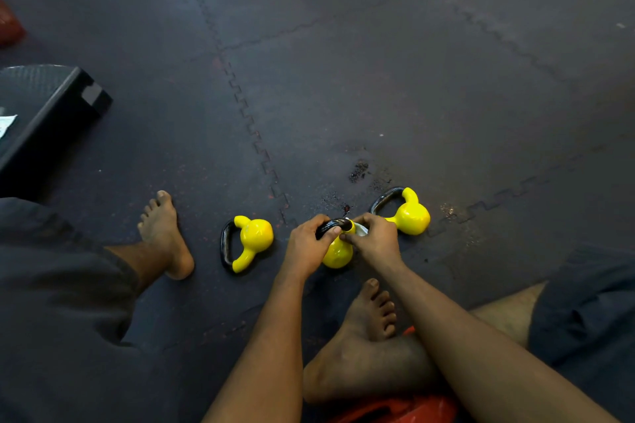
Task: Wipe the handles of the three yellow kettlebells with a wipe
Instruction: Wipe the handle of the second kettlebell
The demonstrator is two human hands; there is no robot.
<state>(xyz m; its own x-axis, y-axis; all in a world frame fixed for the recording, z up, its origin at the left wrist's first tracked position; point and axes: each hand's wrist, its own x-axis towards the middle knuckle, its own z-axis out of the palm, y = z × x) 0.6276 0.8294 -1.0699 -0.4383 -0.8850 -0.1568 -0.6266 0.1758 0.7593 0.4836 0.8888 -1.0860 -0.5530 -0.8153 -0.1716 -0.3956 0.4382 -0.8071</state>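
The fingers of the left hand [309,245] are curled over the black handle [330,226] of the middle kettlebell [338,253], with the thumb pressed on the handle's near side. The fingers of the right hand [375,240] are bunched around a white wipe [361,229], which is pinched against the handle's right end, where the black bar meets the yellow horn. Only a small fold of the wipe is seen between the knuckles.

The handle's long axis runs across, from one hand's fingertips towards the other's, so any stroke along it is judged to travel towards the left hand, which covers most of the bar. The yellow body lies just below the fingers, towards the person. The right hand is the nearer to the stretch being wiped.

A second kettlebell [256,235] lies on its side well out from the left knuckles, its handle turned away from them. A third kettlebell [412,216] lies just beyond the right fingers, its handle arching away from the person. Both rest on the floor mat [378,79].

Hidden: the part of the handle under the left palm, the far side of the bar, and most of the wipe. Whether the other two handles have been wiped cannot be told.
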